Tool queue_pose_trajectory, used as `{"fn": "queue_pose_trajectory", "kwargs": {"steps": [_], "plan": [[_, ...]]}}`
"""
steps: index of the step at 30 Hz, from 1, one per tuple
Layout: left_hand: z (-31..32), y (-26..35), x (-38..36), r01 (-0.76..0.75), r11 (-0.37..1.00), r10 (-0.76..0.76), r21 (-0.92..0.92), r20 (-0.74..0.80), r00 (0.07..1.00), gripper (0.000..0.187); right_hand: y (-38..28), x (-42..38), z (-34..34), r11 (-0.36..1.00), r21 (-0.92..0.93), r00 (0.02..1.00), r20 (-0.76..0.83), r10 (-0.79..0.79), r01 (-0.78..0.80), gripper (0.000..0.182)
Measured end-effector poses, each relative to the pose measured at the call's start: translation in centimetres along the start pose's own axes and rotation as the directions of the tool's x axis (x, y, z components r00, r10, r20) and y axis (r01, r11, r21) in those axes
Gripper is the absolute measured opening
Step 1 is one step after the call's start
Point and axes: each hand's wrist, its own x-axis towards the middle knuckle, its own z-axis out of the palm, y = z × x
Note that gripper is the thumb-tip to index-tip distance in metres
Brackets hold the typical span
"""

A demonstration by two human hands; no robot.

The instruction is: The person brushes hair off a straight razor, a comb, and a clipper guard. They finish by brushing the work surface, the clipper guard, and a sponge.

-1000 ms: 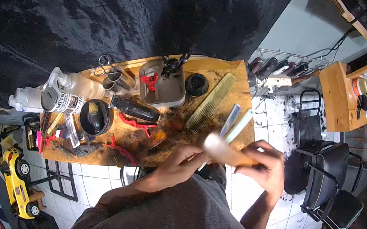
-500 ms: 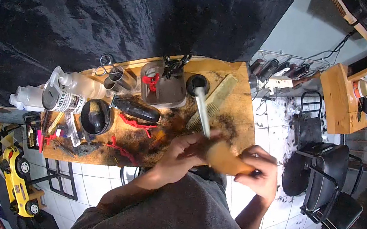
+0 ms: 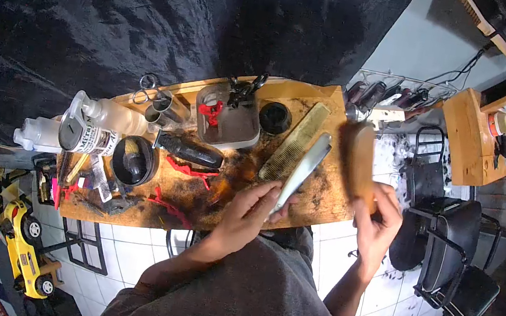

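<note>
My left hand (image 3: 248,215) is closed around the lower end of a long, slim silver-white tool (image 3: 302,173), tilted up and to the right; its exact kind does not show. Beyond it, a large pale comb (image 3: 295,142) lies on the wooden table (image 3: 333,192). My right hand (image 3: 379,224) grips the handle of a brown wooden brush (image 3: 359,160), blurred by motion, held upright over the table's right edge. Whether its bristles face away cannot be made out. Dark hair clippings are scattered on the tabletop between the hands.
Left of the comb are a round black container (image 3: 275,118), a grey tub (image 3: 232,120) with clips, a black clipper (image 3: 190,150), red hair clips (image 3: 189,172), a black bowl (image 3: 134,162) and bottles (image 3: 115,117). A black chair (image 3: 455,241) stands to the right.
The wooden brush has swung upright and moved up and right with my right hand, away from my left. In my left hand, the silver-white tool now leans right instead of left.
</note>
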Motion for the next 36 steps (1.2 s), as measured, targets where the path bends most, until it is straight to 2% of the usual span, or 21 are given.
{"fn": "queue_pose_trajectory", "kwargs": {"steps": [2, 3, 5, 6, 7, 9, 11, 13, 15, 16, 17, 19, 21, 23, 24, 26, 27, 29, 33, 35, 36], "plan": [[-0.1, -0.9, 0.6, -0.003, 0.981, 0.011, -0.196, 0.043, 0.999, 0.025, -0.1, 0.0, -0.4, 0.996, 0.050, 0.955, 0.285, -0.081, 0.070, 0.033], [0.1, -1.4, 0.9, -0.003, 0.981, 0.012, -0.196, 0.045, 0.999, 0.025, 0.5, 0.0, 0.1, 0.975, 0.083, 0.900, 0.375, -0.221, 0.205, 0.027], [0.7, -2.6, 1.0, -0.073, 0.982, 0.080, -0.175, 0.031, 0.996, 0.024, 0.5, 0.0, 0.3, 0.962, 0.078, 0.802, 0.536, -0.263, 0.263, 0.033], [0.4, -2.5, 0.5, -0.363, 0.907, 0.380, 0.213, -0.041, 0.924, 0.026, 0.2, 0.3, 0.5, 0.953, 0.090, 0.800, 0.523, -0.294, 0.291, 0.033], [0.2, -2.3, 0.4, -0.363, 0.907, 0.379, 0.213, -0.042, 0.924, 0.026, 0.1, 0.4, 0.5, 0.953, 0.091, 0.800, 0.524, -0.293, 0.290, 0.033], [0.1, -1.0, -0.1, 0.027, 0.991, -0.017, -0.131, 0.073, 0.997, 0.025, 0.1, 0.6, 0.3, 0.995, -0.018, 0.958, 0.272, -0.087, 0.096, 0.035], [-0.3, -0.6, -0.1, 0.058, 0.996, -0.049, -0.062, 0.133, 0.990, 0.031, 0.9, 1.0, 0.6, 0.996, -0.072, 0.991, 0.128, -0.036, 0.045, 0.030], [-0.2, -0.7, -0.1, 0.035, 0.998, -0.030, -0.054, 0.095, 0.995, 0.031, 1.2, 1.4, 1.1, 0.995, 0.028, 0.964, -0.246, 0.101, -0.097, 0.029], [0.3, 0.4, -0.4, 0.028, 0.997, -0.025, -0.073, 0.044, 0.999, 0.030, 0.4, 1.2, 0.3, 0.974, 0.139, 0.949, -0.238, 0.209, -0.179, 0.026], [0.5, 0.9, -0.6, 0.020, 0.996, -0.021, -0.092, -0.002, 1.000, 0.028, 0.6, 1.3, -0.6, 0.997, 0.072, 0.999, 0.031, 0.021, -0.023, 0.026], [0.5, 0.4, -0.5, 0.022, 0.996, -0.022, -0.092, -0.003, 1.000, 0.028, 0.7, 1.2, -1.1, 0.988, 0.050, 0.940, 0.303, -0.155, 0.147, 0.026], [0.3, -0.3, -0.1, -0.164, 0.986, 0.164, -0.006, -0.063, 0.985, 0.025, 1.5, 0.7, -0.6, 0.972, 0.150, 0.801, 0.552, -0.234, 0.180, 0.039], [0.3, 0.0, 0.3, 0.009, 0.985, -0.018, -0.170, -0.052, 0.999, 0.025, 0.9, 0.4, 0.0, 0.958, 0.115, 0.747, 0.604, -0.276, 0.261, 0.043], [-0.3, -0.4, -0.5, -0.007, 1.000, 0.008, 0.008, -0.022, 1.000, 0.027, 2.2, 0.1, -0.1, 0.975, 0.051, 0.836, 0.506, -0.211, 0.214, 0.040], [0.0, -0.3, -0.4, 0.051, 0.987, -0.052, -0.153, -0.005, 0.999, 0.032, 1.5, 0.4, 0.0, 0.986, 0.020, 0.902, 0.403, -0.157, 0.163, 0.039], [0.0, -0.3, -0.3, 0.017, 0.996, -0.015, -0.083, 0.028, 1.000, 0.034, 1.1, 1.3, 0.1, 0.988, -0.078, 0.976, 0.187, -0.113, 0.130, 0.032], [0.0, -0.4, -0.3, -0.021, 1.000, 0.022, -0.014, 0.062, 0.998, 0.036, 1.4, 1.5, 0.2, 0.988, -0.081, 0.976, 0.184, -0.113, 0.129, 0.032], [0.0, -0.4, -0.3, -0.010, 0.999, 0.006, 0.041, 0.082, 0.997, 0.038, 2.2, 1.8, 0.7, 0.985, 0.124, 0.992, -0.009, 0.124, -0.122, 0.025], [0.1, 0.4, -0.5, 0.002, 0.997, 0.006, -0.082, 0.097, 0.995, 0.037, 2.3, 1.2, 1.6, 0.978, 0.169, 0.983, -0.116, 0.145, -0.125, 0.019], [0.2, 0.3, -0.4, 0.045, 0.990, -0.035, -0.130, 0.073, 0.997, 0.037, 3.0, 0.3, 0.1, 0.921, 0.315, 0.966, 0.190, 0.176, -0.230, 0.021], [0.2, 0.3, -0.3, -0.004, 0.991, 0.007, -0.130, 0.023, 1.000, 0.034, 3.2, 0.5, -0.3, 0.953, 0.301, 0.941, 0.333, -0.064, -0.042, 0.021]]}}
